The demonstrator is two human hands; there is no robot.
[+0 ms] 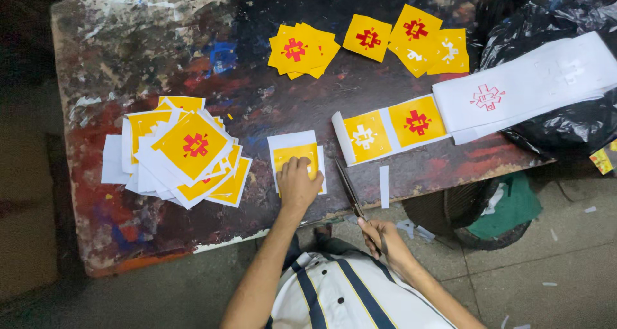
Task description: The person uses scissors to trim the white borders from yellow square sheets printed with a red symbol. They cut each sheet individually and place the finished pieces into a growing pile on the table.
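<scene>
My left hand [297, 182] lies flat on a yellow sticker square with a white border [290, 150] near the front edge of the paint-stained table [148, 46]. My right hand [384, 237] grips the handles of a pair of scissors [349, 189], whose blades point up onto the table just right of that sticker. A long white strip of printed yellow stickers [392, 128] stretches from the middle of the table toward the right.
A heap of cut stickers with white borders [186, 154] lies at the left. Trimmed yellow stickers [302, 49] and more [418, 38] sit at the back. A black plastic bag [565, 120] lies at the right. A thin white offcut [384, 186] rests at the table edge.
</scene>
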